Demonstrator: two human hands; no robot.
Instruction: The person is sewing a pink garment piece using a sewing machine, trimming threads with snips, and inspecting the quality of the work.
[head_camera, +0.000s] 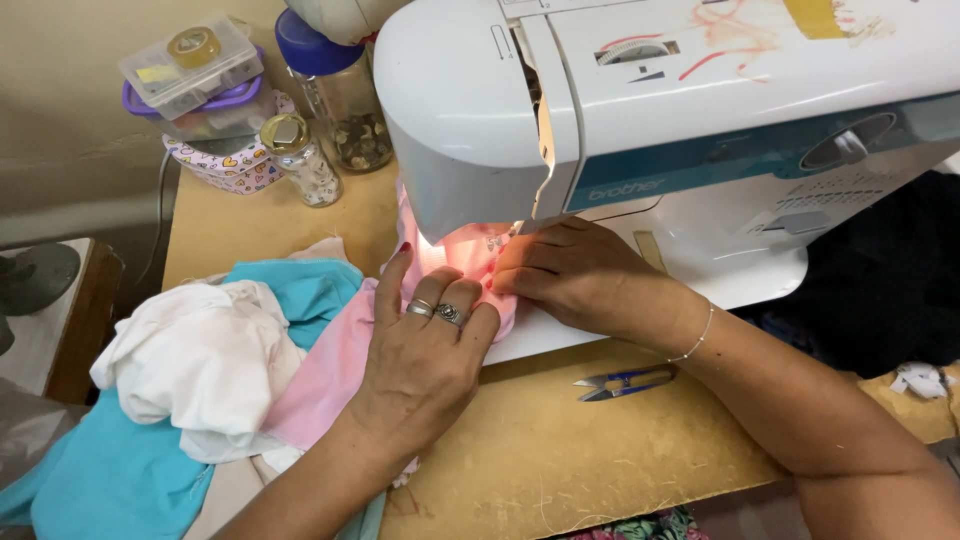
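Under the sewing machine (660, 130) head, pink fabric (335, 365) is pressed flat by left hand (425, 350) and right hand (570, 272); thread snips (622, 381) lie apart near the table edge (560, 470).

A home sewing corner, by the look of it: a white sewing machine (640, 120) at twelve o'clock on a worn wooden table (560, 450), button jars (345, 100) at eleven, heaped fabric (190, 370) at nine, thread snips (622, 381) at four.
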